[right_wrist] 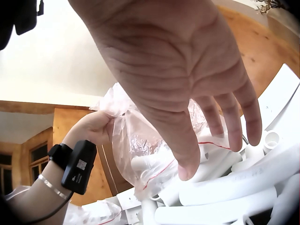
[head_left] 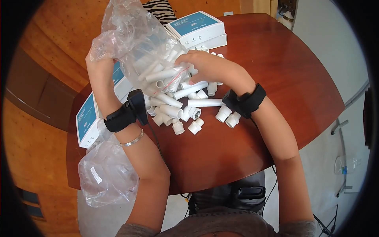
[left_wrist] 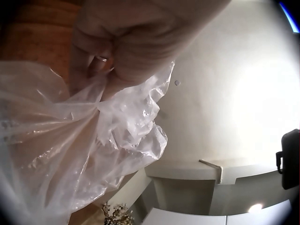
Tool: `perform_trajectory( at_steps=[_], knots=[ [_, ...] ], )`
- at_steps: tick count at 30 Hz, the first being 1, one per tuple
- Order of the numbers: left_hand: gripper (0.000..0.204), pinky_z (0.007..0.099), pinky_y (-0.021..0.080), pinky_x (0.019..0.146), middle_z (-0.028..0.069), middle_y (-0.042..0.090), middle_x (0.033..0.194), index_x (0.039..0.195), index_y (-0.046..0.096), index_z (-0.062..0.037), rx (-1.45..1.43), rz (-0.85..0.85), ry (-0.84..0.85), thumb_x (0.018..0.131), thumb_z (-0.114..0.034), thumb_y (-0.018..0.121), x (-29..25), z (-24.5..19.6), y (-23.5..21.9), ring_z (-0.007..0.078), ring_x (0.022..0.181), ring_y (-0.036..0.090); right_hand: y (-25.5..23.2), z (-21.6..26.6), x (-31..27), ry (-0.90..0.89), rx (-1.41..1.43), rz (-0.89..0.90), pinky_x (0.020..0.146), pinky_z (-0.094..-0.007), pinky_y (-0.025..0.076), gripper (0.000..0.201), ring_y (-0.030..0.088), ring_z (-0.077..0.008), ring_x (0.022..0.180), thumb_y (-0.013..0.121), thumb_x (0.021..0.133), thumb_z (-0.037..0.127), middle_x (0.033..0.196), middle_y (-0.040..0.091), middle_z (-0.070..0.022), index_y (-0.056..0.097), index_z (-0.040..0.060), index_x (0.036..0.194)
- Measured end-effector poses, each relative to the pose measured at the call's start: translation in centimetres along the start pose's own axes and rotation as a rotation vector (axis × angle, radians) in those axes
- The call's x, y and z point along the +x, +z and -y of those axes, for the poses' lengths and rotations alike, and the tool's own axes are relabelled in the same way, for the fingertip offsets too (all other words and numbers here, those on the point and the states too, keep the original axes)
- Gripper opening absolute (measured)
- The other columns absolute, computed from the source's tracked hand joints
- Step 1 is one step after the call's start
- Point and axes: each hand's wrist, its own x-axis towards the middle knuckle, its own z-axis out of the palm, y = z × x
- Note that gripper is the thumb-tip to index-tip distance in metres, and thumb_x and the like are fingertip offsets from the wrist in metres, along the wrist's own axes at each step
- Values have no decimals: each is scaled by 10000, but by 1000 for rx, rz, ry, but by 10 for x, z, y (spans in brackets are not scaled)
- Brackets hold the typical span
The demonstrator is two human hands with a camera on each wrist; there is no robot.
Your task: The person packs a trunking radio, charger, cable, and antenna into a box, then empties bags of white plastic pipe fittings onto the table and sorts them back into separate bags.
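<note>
My left hand holds up the closed end of a clear plastic bag; in the left wrist view, the fingers pinch the gathered plastic. White pipe pieces lie inside the bag and around its red-lined mouth, which tilts down to the table. Beside that mouth is my right hand, its thumb and fingers spread and loosely bent. The right wrist view shows the right palm above the white pipes; whether its fingertips touch the plastic, I cannot tell.
Loose white fittings lie on the brown table near the pile. Blue-and-white boxes are stacked behind it, and another box stands at the left. A second clear bag hangs over the left table edge.
</note>
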Motion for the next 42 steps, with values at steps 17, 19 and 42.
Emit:
perform_trajectory(
  at_steps=[17,19,42],
  knots=[
    [306,246,450,634,13,638,870,1045,649,-48,44,152,-86,835,-271,652,1,0,-25,106,737,563,-107,-63,-114,1014,-503,495,695,-365,535,426,664,-262,786,789,659,451,881,694,-93,721,85,864],
    [311,246,447,633,14,638,861,1044,648,-48,61,142,-102,837,-280,652,1,-1,-24,103,738,562,-87,-97,-125,1067,-386,597,684,-396,541,466,677,-268,788,782,693,426,918,693,-132,704,46,952],
    [290,253,472,604,72,638,944,1131,588,-8,-18,-149,30,880,-152,602,4,1,-18,144,749,596,-8,-83,-109,550,1105,261,637,-269,587,601,690,-193,692,684,862,196,862,676,-184,330,9,1310]
  ],
)
